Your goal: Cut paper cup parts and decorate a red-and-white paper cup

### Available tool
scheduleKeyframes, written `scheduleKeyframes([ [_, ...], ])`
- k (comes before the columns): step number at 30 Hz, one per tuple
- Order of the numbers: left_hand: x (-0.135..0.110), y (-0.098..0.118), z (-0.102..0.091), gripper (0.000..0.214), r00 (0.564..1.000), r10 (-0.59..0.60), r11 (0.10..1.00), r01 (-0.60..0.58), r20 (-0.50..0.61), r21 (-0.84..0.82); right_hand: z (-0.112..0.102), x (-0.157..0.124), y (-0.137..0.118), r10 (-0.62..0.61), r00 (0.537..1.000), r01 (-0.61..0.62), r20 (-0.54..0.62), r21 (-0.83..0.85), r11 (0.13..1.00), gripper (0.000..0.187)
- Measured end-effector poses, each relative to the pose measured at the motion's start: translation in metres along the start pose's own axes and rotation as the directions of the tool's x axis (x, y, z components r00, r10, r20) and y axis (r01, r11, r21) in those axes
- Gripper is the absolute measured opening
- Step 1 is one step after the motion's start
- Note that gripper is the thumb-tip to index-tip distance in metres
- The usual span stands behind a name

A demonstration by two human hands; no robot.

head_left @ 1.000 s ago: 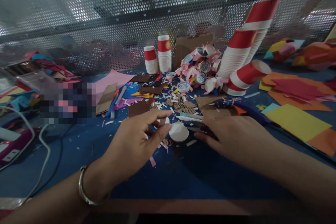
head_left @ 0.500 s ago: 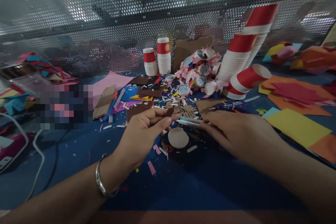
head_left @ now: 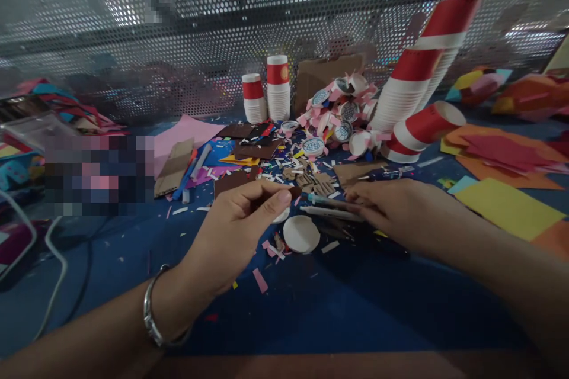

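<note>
My left hand (head_left: 235, 231) is closed in a pinch, thumb against forefinger, on a small dark brown paper piece (head_left: 294, 192) held above the blue table (head_left: 311, 308). My right hand (head_left: 395, 210) lies curled over a pen (head_left: 331, 212) on the table, its fingers pressed onto the pen's barrel beside a second teal-tipped marker (head_left: 322, 199). A white paper-cup bottom disc (head_left: 301, 233) rests between the two hands, touching neither. Small pink and white scraps lie around it.
Stacks of red-and-white paper cups (head_left: 411, 83) lean at the right, two short stacks (head_left: 267, 95) stand at the back. Cut cup bottoms with pink fringes (head_left: 338, 115) pile in the centre. Coloured paper sheets (head_left: 507, 207) lie right, cables (head_left: 53, 272) left, perforated metal screen (head_left: 222, 29) behind.
My left hand has lifted from beside the disc and pinched the brown piece. My right hand slid slightly left onto the pens.
</note>
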State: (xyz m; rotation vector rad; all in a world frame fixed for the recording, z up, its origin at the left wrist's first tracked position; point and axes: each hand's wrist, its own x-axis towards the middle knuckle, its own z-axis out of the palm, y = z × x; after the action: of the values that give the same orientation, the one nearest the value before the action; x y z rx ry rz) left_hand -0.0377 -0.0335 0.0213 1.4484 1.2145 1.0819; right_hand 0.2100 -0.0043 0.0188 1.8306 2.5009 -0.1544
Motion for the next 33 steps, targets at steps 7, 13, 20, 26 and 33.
scheduleKeyframes([
  [7, -0.002, 0.0, 0.003, 0.015, 0.985, -0.129, 0.977, 0.146, 0.113, -0.155, -0.005, 0.004, 0.004, -0.01, 0.999, 0.007, 0.032, 0.1, 0.995, 0.022],
  [13, -0.002, 0.001, 0.004, 0.017, 0.979, -0.146, 0.972, 0.169, 0.143, -0.164, -0.003, 0.003, 0.006, -0.033, 0.999, 0.034, -0.006, 0.118, 0.992, 0.021],
  [20, -0.001, 0.005, 0.006, 0.018, 0.982, -0.145, 0.962, 0.169, 0.125, -0.212, -0.001, -0.006, 0.016, -0.015, 0.997, 0.022, -0.074, 0.109, 0.994, 0.025],
  [26, 0.002, 0.001, 0.005, 0.019, 0.987, -0.117, 0.968, 0.139, 0.113, -0.211, -0.004, -0.011, 0.032, -0.035, 0.997, 0.039, -0.069, 0.06, 0.997, 0.02],
  [33, 0.0, 0.0, 0.002, 0.022, 0.985, -0.114, 0.99, 0.124, 0.131, -0.07, -0.007, -0.015, 0.028, -0.048, 0.998, 0.047, -0.044, -0.024, 0.999, 0.015],
])
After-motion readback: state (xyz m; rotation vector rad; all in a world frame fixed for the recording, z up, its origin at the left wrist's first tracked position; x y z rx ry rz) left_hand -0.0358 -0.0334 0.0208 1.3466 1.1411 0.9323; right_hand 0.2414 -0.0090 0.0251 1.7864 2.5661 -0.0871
